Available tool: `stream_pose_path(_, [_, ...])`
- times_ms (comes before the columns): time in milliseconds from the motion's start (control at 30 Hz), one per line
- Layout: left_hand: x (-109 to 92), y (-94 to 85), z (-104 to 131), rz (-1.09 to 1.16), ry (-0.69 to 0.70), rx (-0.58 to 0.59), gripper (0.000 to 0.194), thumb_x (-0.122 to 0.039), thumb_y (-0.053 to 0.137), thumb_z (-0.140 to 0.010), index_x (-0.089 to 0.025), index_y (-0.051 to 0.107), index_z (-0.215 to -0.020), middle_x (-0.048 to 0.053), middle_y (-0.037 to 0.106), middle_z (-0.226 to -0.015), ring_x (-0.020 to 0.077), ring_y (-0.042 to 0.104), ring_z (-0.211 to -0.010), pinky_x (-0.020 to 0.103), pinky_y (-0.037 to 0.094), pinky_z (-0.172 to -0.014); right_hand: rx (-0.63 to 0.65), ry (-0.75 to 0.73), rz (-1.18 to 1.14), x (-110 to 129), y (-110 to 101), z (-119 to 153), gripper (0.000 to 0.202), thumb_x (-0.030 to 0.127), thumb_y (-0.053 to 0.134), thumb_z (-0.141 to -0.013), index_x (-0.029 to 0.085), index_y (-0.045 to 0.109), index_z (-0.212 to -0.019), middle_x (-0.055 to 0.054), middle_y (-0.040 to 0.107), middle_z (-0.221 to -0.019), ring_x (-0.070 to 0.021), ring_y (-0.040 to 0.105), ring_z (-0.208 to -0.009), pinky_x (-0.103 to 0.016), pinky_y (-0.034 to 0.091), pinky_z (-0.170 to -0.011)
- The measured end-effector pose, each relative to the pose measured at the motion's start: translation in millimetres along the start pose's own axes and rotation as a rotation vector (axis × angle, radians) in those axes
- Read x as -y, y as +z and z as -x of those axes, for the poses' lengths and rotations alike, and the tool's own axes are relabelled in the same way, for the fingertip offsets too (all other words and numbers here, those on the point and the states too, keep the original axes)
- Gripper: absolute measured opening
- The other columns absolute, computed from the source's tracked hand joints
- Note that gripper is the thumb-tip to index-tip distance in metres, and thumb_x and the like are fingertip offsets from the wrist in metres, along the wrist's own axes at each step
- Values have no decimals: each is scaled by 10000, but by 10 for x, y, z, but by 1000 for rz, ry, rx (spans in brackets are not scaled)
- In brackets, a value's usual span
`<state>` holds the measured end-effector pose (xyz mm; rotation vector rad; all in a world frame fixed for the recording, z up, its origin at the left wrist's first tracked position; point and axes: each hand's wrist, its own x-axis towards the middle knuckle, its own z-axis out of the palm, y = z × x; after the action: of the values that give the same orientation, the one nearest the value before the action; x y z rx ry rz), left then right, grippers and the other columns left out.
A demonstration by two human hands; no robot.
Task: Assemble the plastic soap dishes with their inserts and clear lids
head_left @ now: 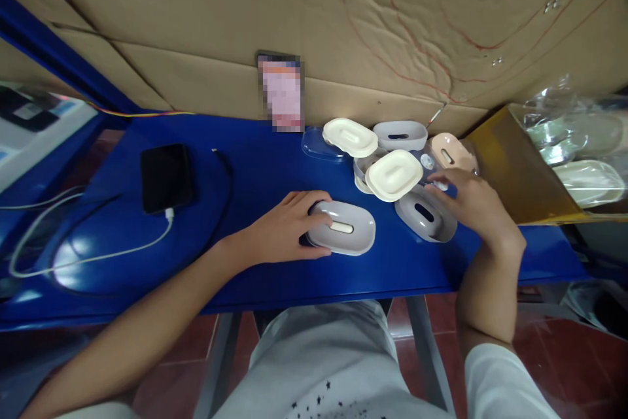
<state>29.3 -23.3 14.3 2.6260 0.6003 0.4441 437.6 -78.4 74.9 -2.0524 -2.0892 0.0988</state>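
Note:
My left hand point(299, 229) is closed around the left end of a light grey oval soap box point(364, 229) lying on the blue table. A cream bar sits in the slot on its top. My right hand point(473, 204) is over the right side of a pile of parts, thumb and index finger apart near a clear plastic piece with white spots point(428, 162). Just below its fingertips lies a grey oval shell point(434, 226) with a dark slot. Two cream oval lids point(394, 175) rest on the pile. Behind them are another grey shell point(400, 134) and a peach one point(450, 150).
An open cardboard box point(510, 170) with plastic-wrapped parts stands at the right. A black device point(165, 177) with a white cable point(122, 250) lies on the left of the table. A phone point(283, 93) leans against the cardboard wall point(206, 20) behind. A clear oval tray point(318, 144) lies near it.

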Motion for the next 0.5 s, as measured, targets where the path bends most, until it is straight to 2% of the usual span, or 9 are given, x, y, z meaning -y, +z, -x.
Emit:
stream_pose_path(33, [-11,5,0,3,1,3,394,-478,813,-936,-280,704,-1258,125,549,-1515,354,570,-1391,550,461,-1193,-27,46,37,-84,43,-38,487,582,627,-991,266,714,-1351,-141,727,-1413,-439,676,-1314,-656,542,-1083])
stream_pose_path(100, [-18,10,3,9,2,9,385,-473,811,-938,-284,705,-1257,119,550,-1519,356,574,-1385,554,464,-1193,3,132,61,-248,132,-110,760,591,734,-900,277,560,-1569,-195,567,-1614,-521,531,-1467,-764,450,-1133])
stream_pose_path(200, [-7,13,10,-4,14,7,387,-475,800,-954,-285,693,-1272,123,540,-1530,355,572,-1387,552,469,-1188,135,203,8,-447,229,-185,1028,595,816,-821,320,367,-1703,-218,459,-1700,-554,460,-1515,-791,409,-1146])
stream_pose_path(333, [5,13,16,-43,30,10,397,-482,791,-969,-266,677,-1282,135,530,-1532,351,563,-1397,542,472,-1179,163,190,-20,-540,250,-232,1024,664,766,-858,273,351,-1709,-200,479,-1695,-502,453,-1542,-754,371,-1217])
stream_pose_path(433, [4,12,15,-35,14,16,394,-485,792,-968,-267,690,-1281,128,532,-1541,358,564,-1401,545,470,-1181,55,66,-74,-473,260,-264,938,711,689,-926,231,400,-1678,-191,467,-1708,-448,396,-1599,-692,318,-1288])
stream_pose_path(500, [4,14,13,-17,-2,7,389,-486,792,-966,-276,702,-1281,118,536,-1548,361,571,-1394,544,473,-1180,-24,-4,-104,-386,307,-300,854,696,621,-983,218,419,-1661,-192,476,-1700,-405,409,-1602,-627,337,-1303])
